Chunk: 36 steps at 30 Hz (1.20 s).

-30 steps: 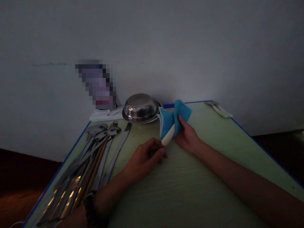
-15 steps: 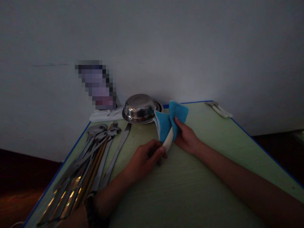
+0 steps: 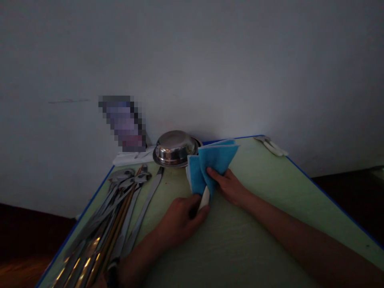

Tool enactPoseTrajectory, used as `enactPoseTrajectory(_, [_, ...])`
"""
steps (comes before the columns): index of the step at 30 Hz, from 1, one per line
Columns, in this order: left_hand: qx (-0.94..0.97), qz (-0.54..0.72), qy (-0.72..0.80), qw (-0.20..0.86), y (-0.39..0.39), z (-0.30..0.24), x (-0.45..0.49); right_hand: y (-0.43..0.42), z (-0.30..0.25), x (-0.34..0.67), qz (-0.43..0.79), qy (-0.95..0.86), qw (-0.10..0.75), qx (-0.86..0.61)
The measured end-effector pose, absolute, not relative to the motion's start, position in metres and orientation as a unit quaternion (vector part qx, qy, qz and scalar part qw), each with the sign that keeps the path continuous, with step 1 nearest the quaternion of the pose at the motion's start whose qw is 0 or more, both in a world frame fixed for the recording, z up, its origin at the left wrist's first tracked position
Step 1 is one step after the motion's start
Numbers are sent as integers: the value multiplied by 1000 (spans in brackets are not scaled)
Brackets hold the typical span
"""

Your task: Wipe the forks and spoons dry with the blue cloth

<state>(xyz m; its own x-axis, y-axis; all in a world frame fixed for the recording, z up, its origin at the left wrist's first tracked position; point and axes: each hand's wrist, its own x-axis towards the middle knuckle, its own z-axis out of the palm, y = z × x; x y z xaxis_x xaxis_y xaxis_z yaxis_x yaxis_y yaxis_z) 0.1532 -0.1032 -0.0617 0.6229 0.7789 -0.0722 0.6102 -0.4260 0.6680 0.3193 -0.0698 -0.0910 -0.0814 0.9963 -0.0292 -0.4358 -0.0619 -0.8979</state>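
Note:
My left hand [image 3: 180, 220] is closed around the white handle [image 3: 204, 198] of a utensil, low on the green table. A blue cloth [image 3: 210, 166] is wrapped around the utensil's upper part, which is hidden inside it. My right hand [image 3: 229, 186] pinches that cloth against the utensil from the right side. Both hands meet just in front of the steel bowl.
An upturned steel bowl [image 3: 174, 148] sits on a plate at the table's far edge, by the wall. Several metal utensils [image 3: 114, 216] lie in a row along the left side. A white-handled utensil [image 3: 271, 145] rests at the far right corner. The green table [image 3: 270, 208] has a blue rim.
My left hand has closed on the white handle, which it only neared a second ago. The cloth has slid down and left over the utensil, and the view tilted so everything sits lower.

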Motion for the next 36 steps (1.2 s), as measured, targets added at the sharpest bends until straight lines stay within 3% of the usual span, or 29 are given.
enactPoseTrajectory(7, [799,190,399,408,-106,-59,149,-66,-85,317,650,-260,588,-405])
enactPoseTrajectory(15, [722,288,448,441,-102,-63,146,-59,-79,331,753,-183,555,-303])
enactPoseTrajectory(25, [788,178,425,408,-102,-59,149,-68,-87,327,639,-415,523,-382])
enactPoseTrajectory(36, [798,179,410,404,-101,-58,150,-68,-88,326,670,-369,529,-366])
